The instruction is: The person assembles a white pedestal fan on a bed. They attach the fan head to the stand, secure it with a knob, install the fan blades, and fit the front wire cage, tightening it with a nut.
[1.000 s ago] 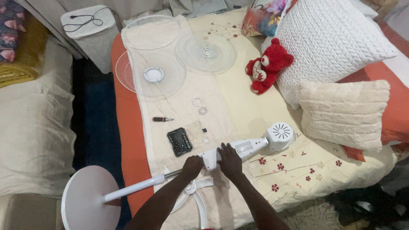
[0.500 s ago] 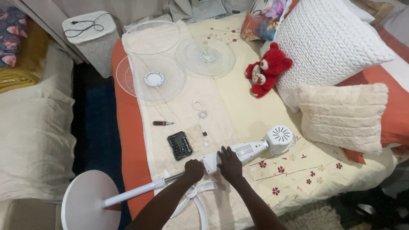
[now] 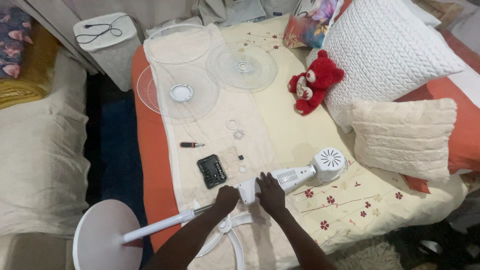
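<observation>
White plastic fan stand [image 3: 280, 177] lies across the bed [image 3: 300, 125], base [image 3: 105, 235] overhanging; left hand [image 3: 226, 198] and right hand [image 3: 270, 192] stay clamped at its pole joint, barely moved from a second ago; bit case [image 3: 211, 171] just beside.

This is a bedroom in a home. A bed [image 3: 300, 125] fills most of the view, spread with a cream floral quilt [image 3: 350, 200] over an orange sheet [image 3: 150, 145]. At the bed's head end lie a white quilted pillow [image 3: 385, 50], a cream fluffy cushion [image 3: 400, 135] and a red teddy bear [image 3: 312, 85]. Beside the bed's left edge stands a grey fabric laundry hamper [image 3: 112, 45], and further left are piled bedding and folded blankets [image 3: 30, 125]. A shaggy rug [image 3: 365, 252] shows at the bed's near side.
</observation>
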